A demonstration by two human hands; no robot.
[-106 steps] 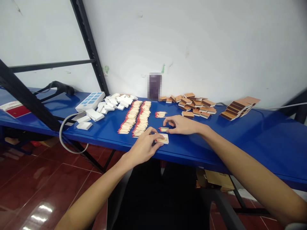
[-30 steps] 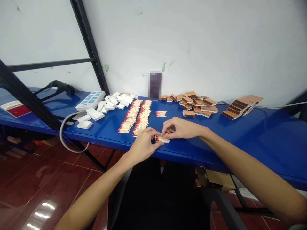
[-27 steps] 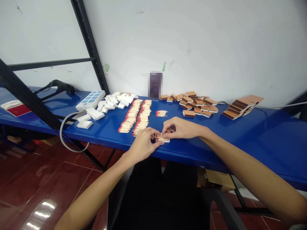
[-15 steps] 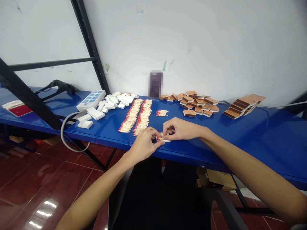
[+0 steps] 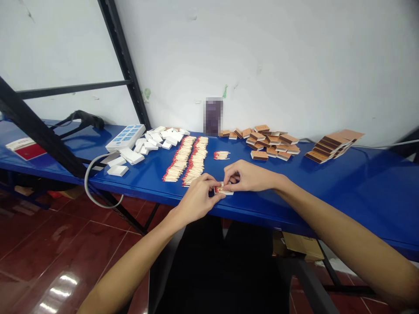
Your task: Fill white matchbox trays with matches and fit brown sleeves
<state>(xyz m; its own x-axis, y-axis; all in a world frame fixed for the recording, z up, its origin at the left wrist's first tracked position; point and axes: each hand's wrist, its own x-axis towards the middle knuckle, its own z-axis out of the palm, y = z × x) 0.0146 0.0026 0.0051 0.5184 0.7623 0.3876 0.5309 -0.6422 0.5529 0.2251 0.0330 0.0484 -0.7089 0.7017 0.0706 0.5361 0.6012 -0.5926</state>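
Near the table's (image 5: 327, 187) front edge, the left hand (image 5: 197, 196) pinches the white tray (image 5: 230, 192) between thumb and fingers, likely to steady it; the right hand (image 5: 249, 176) curls over the matches (image 5: 218, 190) inside, though whether it pinches any I cannot tell. Beyond lie two rows (image 5: 187, 161) and a small pile (image 5: 221, 155), heads leftward, perhaps for easy gathering, then brown boxes (image 5: 269, 143) by the wall (image 5: 294, 65).

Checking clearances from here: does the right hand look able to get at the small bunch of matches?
Probably yes: the small bunch of matches lies just beyond the right hand on the blue table, nothing visible between them. That hand is busy at the white tray, though.
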